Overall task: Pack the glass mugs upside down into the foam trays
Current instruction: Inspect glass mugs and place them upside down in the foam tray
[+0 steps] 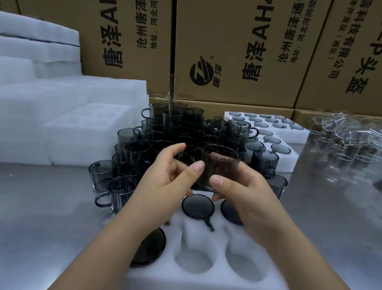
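A white foam tray [200, 280] lies in front of me on the steel table. Three smoke-grey glass mugs sit upside down in it; one mug base [197, 206] shows plainly. Two round holes [193, 260] in the near row gape. Above the tray's far edge both hands hold one grey mug [218, 167]. My right hand [247, 199] grips its side, thumb on the near wall. My left hand [166, 181] pinches the mug's left side with thumb and fingers. Behind stands a heap of several upright grey mugs [175, 132].
A second foam tray [292, 157] filled with upturned mugs lies at the back right. Stacks of white foam trays [61, 123] fill the left. Clear glass mugs [346, 138] crowd the far right. Cardboard boxes [239, 45] wall off the back.
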